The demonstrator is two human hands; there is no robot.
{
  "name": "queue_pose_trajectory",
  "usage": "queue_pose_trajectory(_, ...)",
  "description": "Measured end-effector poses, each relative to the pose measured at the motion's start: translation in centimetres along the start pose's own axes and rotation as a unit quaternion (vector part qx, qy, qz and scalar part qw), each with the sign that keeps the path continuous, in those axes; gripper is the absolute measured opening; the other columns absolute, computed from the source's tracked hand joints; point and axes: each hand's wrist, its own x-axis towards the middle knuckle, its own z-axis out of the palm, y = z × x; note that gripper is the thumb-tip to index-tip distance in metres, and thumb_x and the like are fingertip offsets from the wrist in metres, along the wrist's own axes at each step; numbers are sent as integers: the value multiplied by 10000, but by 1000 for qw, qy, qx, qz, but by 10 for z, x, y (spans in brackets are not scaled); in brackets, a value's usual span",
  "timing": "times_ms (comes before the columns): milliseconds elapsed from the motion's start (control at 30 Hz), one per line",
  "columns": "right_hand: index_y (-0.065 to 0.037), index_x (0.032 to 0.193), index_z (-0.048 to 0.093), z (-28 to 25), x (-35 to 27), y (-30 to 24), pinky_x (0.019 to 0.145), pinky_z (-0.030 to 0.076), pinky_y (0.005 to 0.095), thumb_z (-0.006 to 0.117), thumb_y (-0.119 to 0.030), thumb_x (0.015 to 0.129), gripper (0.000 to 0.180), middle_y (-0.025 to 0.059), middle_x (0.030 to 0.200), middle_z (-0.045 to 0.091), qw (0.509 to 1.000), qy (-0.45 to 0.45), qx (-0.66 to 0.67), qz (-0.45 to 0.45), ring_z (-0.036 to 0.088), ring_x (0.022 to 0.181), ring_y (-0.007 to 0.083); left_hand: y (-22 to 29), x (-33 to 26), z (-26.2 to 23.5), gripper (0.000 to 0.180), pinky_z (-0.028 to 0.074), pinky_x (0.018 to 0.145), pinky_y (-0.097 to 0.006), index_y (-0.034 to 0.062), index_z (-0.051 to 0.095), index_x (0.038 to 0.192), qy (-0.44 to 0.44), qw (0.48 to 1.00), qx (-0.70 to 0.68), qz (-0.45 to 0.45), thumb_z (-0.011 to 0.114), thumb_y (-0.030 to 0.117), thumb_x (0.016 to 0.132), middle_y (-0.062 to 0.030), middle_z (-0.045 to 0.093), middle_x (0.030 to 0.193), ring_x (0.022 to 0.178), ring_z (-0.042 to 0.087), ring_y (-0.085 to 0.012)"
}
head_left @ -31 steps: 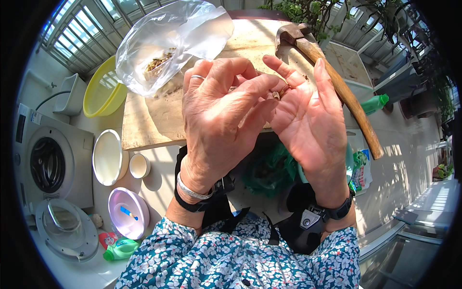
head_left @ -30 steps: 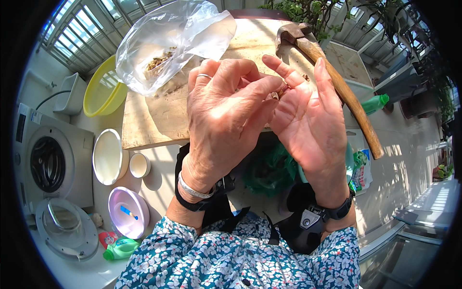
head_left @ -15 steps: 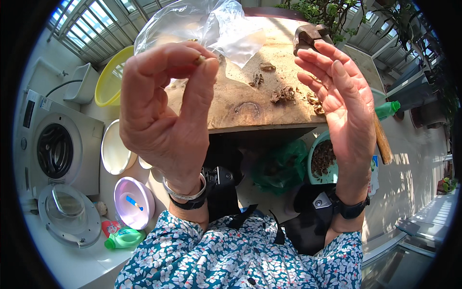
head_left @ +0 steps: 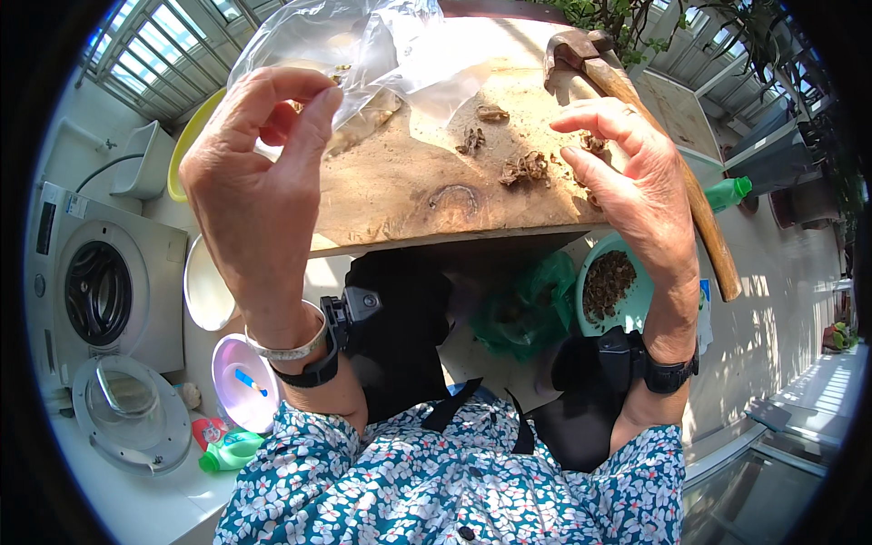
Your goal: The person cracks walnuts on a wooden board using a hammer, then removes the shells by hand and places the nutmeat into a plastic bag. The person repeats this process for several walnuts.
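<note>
My left hand is over the left of the wooden tabletop, beside a clear plastic bag. Its thumb and forefinger are pinched together; what lies between the tips, if anything, is too small to make out. My right hand is open and empty, thumb and fingers apart, over the right of the tabletop. Brown broken nut shells lie left of its fingertips, and more show partly behind them. A hammer with a wooden handle lies just beyond and right of this hand, its metal head at the far side.
Below the table's front edge are a green plastic bag and a mint-green basin holding shell bits. At left stand a washing machine with its door open, a white basin, a lilac basin and a green bottle.
My left hand has moved left and slightly up, toward the clear bag; the small piece at its fingertips no longer shows clearly. My right hand has lowered and turned over, uncovering the hammer's handle.
</note>
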Motion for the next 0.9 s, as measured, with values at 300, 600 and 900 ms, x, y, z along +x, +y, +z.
queue_pose_trajectory(300,-95,1043,699,17,-1,7,871,496,326,703,-75,806,238,124,1111,622,978,-2,-158,-134,602,1011,256,30,-30,61,180,478,580,-291,40,670,884,-236,967,-68,61,741,77,722,-70,633,823,653,605,-205)
queue_pose_trajectory(600,-80,1024,693,18,-1,7,915,473,360,706,-73,786,238,147,1110,623,971,9,-178,-157,590,1053,312,19,-32,59,79,494,610,-374,31,642,803,-241,955,-161,-63,676,33,732,-116,622,712,657,633,-282)
queue_pose_trajectory(900,-59,989,687,19,2,10,946,455,384,695,-72,788,202,148,1116,622,968,8,-204,-143,557,1110,317,22,-36,64,200,471,658,-321,48,679,896,-199,973,-90,77,735,38,704,-76,621,912,748,586,-238)
